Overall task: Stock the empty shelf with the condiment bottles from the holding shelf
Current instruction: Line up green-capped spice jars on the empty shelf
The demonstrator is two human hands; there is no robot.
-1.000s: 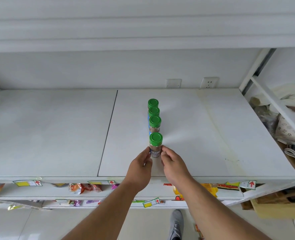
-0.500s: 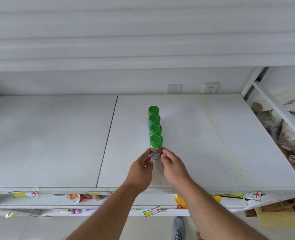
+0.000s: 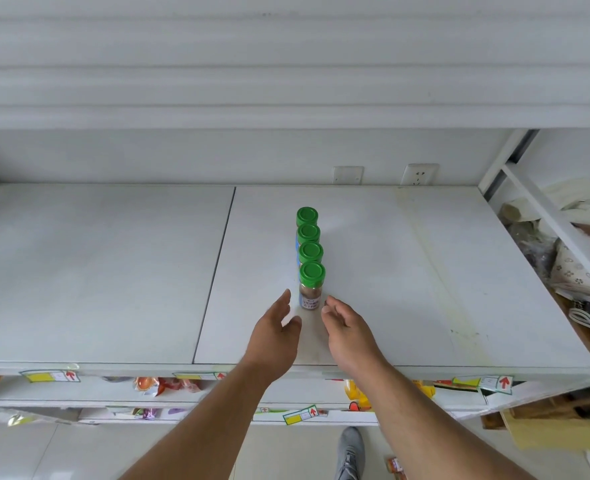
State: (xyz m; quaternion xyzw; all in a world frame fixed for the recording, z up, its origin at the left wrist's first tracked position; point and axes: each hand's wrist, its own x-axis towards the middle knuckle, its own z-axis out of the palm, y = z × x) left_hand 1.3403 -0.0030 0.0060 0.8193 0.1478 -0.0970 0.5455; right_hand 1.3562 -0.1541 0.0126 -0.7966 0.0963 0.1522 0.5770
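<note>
- The step in hand, as I judged it, was letting go of the front condiment bottle after setting it at the near end of a single-file row of four on the white shelf.
- The left hand hovered at the bottle's 7 o'clock, fingers straight and loosely spread, holding nothing and apart from the glass.
- The right hand sat at the bottle's 5 o'clock, fingers loosely curled around nothing, the fingertips just beside the label without clearly touching it.
- To do this well, both hands should draw straight back toward 6 o'clock, away from the bottle; a sideways brush could tip a narrow, tall bottle into its neighbours.
- The row ran from the front bottle toward 12 o'clock: third bottle, second bottle and rear bottle, their caps nearly overlapping from this view, so any gaps between them could not be told.
- Further bottles would probably sit best in a fresh column at 3 or 9 o'clock of this row.
- Each bottle was a small upright cylinder; the front one showed a clear wall, brown powdery contents and a blue-and-white paper label.
- The caps were glossy green plastic, round, with ribbed-looking edges.
- The shelf surface was smooth, matte white board in two panels, with a dark seam at the row's 9 o'clock.
</note>
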